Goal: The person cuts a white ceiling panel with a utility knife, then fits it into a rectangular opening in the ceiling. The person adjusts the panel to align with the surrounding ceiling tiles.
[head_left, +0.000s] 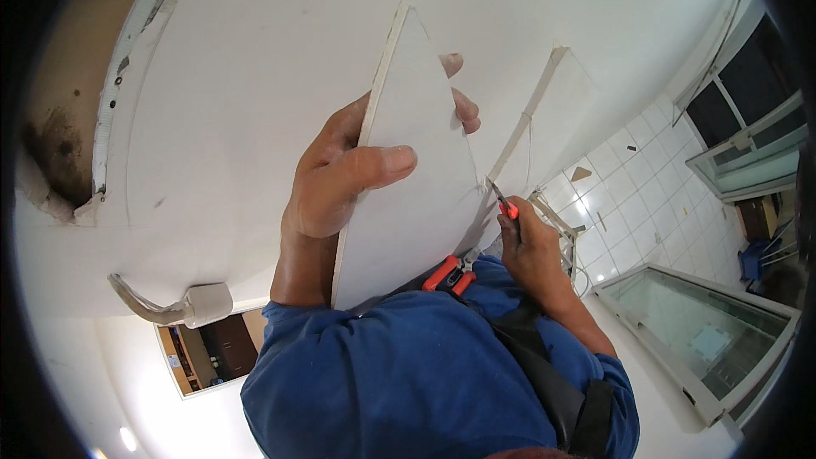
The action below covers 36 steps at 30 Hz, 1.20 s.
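My left hand [340, 170] is closed round a tapering piece of white plasterboard [408, 204], thumb on the face towards me and fingertips showing past the far edge. The board stands tilted in front of my chest, and its pale cut edge shows on the left. My right hand [535, 251] grips a red-handled utility knife [508, 207]. The blade points up at the board's right edge, where a small nick shows; whether it touches I cannot tell. Below the board, pliers [452, 274] with orange-red handles sit against my blue shirt.
A broad white surface [229, 102] spreads behind the board, with a ragged-edged opening [64, 119] at far left and a long narrow gap [527, 110] at right. Scraps lie on the white tiled floor [629, 195]. A glazed window sash [701, 336] stands at lower right.
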Motion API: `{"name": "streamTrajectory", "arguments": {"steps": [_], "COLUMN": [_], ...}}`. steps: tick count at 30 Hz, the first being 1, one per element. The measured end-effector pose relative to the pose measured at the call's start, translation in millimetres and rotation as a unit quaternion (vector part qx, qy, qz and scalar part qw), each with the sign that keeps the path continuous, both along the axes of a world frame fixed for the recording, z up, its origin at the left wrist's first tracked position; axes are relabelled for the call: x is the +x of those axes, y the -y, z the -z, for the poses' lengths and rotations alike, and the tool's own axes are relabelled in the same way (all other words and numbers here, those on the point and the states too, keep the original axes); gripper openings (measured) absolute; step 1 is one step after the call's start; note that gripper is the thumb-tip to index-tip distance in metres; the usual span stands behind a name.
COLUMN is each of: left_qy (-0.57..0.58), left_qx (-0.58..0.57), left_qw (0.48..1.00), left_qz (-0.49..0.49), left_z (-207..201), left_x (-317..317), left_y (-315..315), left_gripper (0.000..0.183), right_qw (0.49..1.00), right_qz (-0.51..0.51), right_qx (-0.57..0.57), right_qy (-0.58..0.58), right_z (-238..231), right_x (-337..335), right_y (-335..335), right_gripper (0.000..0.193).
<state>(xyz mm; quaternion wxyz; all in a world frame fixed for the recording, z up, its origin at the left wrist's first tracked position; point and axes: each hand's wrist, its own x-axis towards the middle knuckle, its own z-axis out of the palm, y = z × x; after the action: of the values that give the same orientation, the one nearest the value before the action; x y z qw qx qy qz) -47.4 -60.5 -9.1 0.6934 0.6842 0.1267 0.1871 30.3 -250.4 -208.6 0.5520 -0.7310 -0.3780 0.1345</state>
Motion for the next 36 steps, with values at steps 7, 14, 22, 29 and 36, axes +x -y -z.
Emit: {"name": "streamTrajectory", "arguments": {"steps": [7,14,22,29,36], "left_qy": [-0.003,-0.001,0.035,0.015,0.015], "left_qx": [0.034,0.048,0.023,0.018,0.018], "left_qw": [0.998,0.998,0.998,0.994,0.993], "left_qz": [-0.043,-0.029,-0.054,-0.104,-0.114], "left_z": [2,-1,19,4,1], "left_x": [-4,-9,-32,-21,-20], "left_y": [7,6,-21,9,10], "left_gripper": [0.108,0.109,0.093,0.111,0.112], "right_qw": [1.000,0.999,0.997,0.997,0.995], "right_qz": [-0.011,-0.004,-0.043,-0.067,-0.066], "right_qx": [0.011,0.039,-0.066,-0.043,-0.061], "right_qy": [0.014,0.028,0.009,0.011,0.051], "right_z": [3,15,82,-16,-15], "right_x": [-1,-2,-3,7,3], "right_y": [3,1,31,17,6], "right_gripper": [0.020,0.020,0.024,0.025,0.025]}}
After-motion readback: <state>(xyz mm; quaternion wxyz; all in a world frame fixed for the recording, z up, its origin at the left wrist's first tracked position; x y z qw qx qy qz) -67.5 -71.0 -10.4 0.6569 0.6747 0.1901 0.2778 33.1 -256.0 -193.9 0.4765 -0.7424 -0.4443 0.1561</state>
